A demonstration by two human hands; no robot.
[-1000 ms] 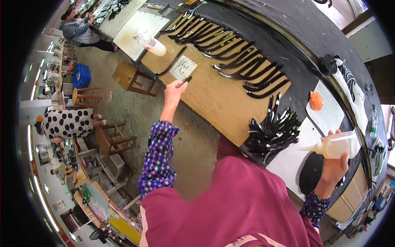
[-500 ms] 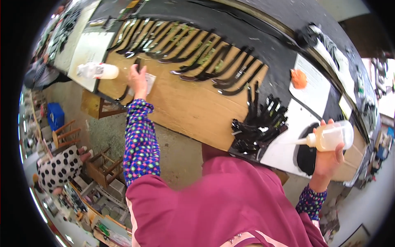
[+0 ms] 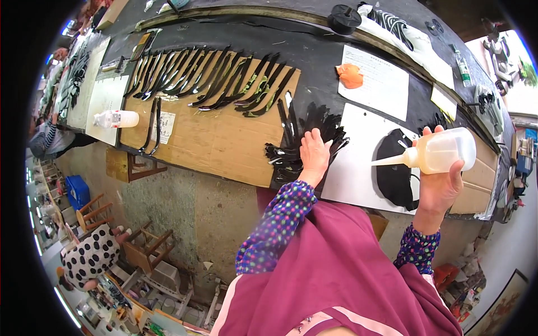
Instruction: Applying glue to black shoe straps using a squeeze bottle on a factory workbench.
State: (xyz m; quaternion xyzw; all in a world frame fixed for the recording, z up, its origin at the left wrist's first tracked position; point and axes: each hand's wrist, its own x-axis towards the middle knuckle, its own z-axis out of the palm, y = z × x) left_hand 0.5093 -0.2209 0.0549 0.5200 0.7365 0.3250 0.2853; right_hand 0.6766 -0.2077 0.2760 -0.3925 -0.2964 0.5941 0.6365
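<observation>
My right hand (image 3: 438,193) is wrapped round a clear squeeze bottle (image 3: 448,152) of pale yellowish liquid, tipped so its long thin nozzle points left. On the heap of glossy black strips (image 3: 291,154) at the edge of the cardboard lies my left hand (image 3: 315,152), its fingers stretched forward; no strip shows within them. A row of curved black strips (image 3: 210,75) lies side by side along the far edge of the brown cardboard sheet (image 3: 224,145). Two more strips (image 3: 151,126) lie apart at its left end, by a printed label (image 3: 163,127).
A white bottle (image 3: 120,119) lies at the left. To the right are a black cloth piece (image 3: 395,168) on a white sheet (image 3: 347,168), and an orange crumpled thing (image 3: 351,75) on a printed paper (image 3: 381,84). A raised rail (image 3: 258,11) runs along the back.
My left hand has moved from the cardboard's left end rightward to the heap of strips. Two strips now lie uncovered at that end. My right hand still holds the bottle.
</observation>
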